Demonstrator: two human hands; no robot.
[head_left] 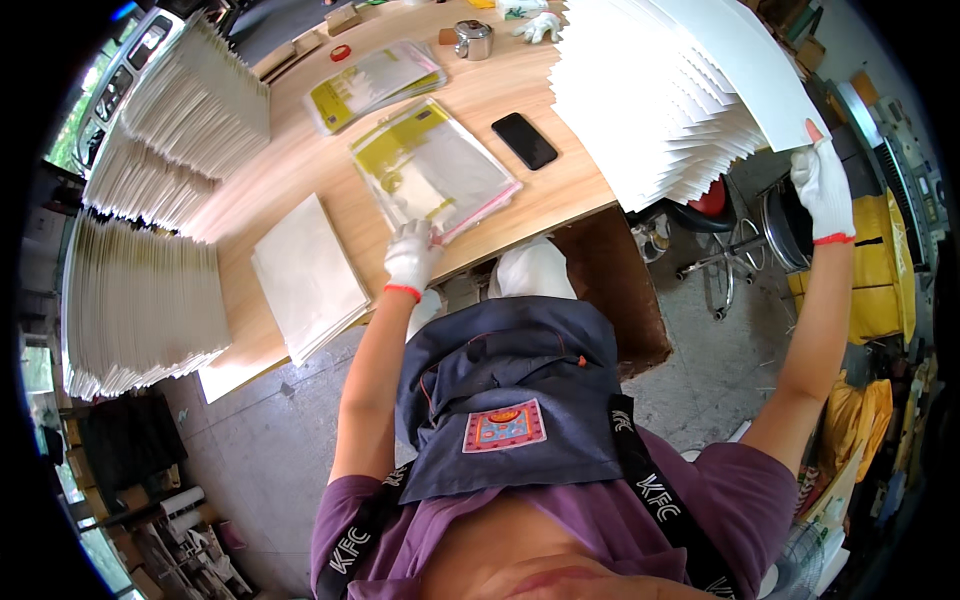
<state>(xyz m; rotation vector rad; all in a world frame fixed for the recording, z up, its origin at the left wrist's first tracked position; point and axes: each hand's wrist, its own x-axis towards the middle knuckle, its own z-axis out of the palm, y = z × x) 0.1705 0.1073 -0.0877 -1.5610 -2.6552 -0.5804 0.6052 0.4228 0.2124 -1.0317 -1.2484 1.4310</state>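
Observation:
My left hand (411, 258), in a white glove with a red cuff, is closed at the near corner of a stack of clear plastic bags (437, 168) with a yellow-green print. Its fingertips pinch the bags' edge. Out to the far right, my right hand (824, 186), gloved the same way, has a bare fingertip showing. It grips the corner of a white sheet (745, 62), the top one of a tall fanned stack of white sheets (650, 110). Whether that sheet is single or folded, I cannot tell.
Beside the bags lie a black phone (524, 141) and a second bag pile (375, 85). Tall paper stacks (145, 300) line the left. A flat white pile (311, 275) overhangs the front edge. A metal tape dispenser (473, 40) and a glove (538, 28) sit behind; a wheeled stool (715, 240) stands right.

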